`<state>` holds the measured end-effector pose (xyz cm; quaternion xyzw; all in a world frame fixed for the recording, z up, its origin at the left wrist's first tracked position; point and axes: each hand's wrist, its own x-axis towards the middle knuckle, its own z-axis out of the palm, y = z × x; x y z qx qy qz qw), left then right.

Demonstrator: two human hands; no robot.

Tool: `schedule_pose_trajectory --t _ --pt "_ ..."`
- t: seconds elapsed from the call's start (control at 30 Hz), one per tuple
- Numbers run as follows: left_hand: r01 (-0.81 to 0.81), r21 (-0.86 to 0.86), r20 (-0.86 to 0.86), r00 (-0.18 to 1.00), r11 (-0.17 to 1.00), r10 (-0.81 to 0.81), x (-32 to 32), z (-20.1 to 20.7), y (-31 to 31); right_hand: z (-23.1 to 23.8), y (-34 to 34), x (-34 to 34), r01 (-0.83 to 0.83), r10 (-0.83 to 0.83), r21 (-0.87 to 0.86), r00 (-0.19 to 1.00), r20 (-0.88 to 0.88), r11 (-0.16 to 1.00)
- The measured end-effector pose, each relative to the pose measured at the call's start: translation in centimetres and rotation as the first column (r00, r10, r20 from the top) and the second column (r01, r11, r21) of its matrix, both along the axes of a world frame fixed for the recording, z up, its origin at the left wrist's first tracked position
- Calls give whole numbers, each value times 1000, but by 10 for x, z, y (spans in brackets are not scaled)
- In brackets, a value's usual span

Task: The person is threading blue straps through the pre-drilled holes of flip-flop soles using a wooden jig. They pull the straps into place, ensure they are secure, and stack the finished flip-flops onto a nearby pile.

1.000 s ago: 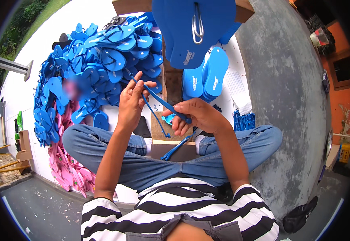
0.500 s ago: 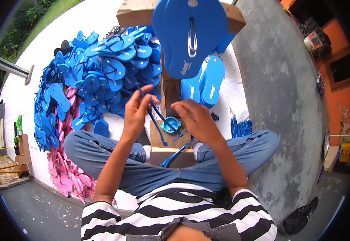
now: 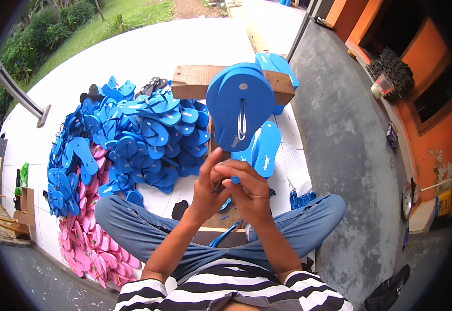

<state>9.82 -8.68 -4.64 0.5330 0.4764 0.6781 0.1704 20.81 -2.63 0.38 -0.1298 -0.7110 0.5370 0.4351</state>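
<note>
My left hand (image 3: 205, 199) and my right hand (image 3: 251, 194) meet over the wooden block between my legs. A blue round strap end (image 3: 235, 180) shows at my right thumb and fingertips, which are pinched together. The left index finger points up, while the other left fingers curl in beside the right hand; most of the strap is hidden behind the hands. Just beyond stands a stack of blue flip-flop soles (image 3: 239, 93) against a wooden crosspiece (image 3: 192, 78), with a looped metal wire (image 3: 242, 124) through the front sole. Below my hands, a turquoise dish (image 3: 226, 203) is mostly covered.
Blue flip-flops (image 3: 153, 132) lie heaped at the left, with pink ones (image 3: 96, 249) nearer me. More blue soles (image 3: 266, 150) lean right of the stand. Blue straps (image 3: 301, 199) lie by my right knee. A blue tool (image 3: 226, 234) rests before my lap.
My hands have come together; they were apart, with a strap dangling from the left. The strap end is now at the right fingertips. My view has tilted up.
</note>
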Motion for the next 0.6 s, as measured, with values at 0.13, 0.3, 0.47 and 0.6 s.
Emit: schedule_pose_trajectory --t 0.13,0.3,0.47,0.6 --pt "49 13 218 975 999 -50 4 29 5 32 3 1 81 -83 47 996 32 996" --pt "111 -108 178 980 988 -91 6 40 10 36 6 8 137 -148 -335 989 -7 932" --pt "-9 39 179 984 999 2 -12 48 17 53 20 12 179 -213 -334 975 -69 926" --pt "-251 76 32 968 965 249 -37 79 30 61 21 4 212 -222 -232 975 -17 949"
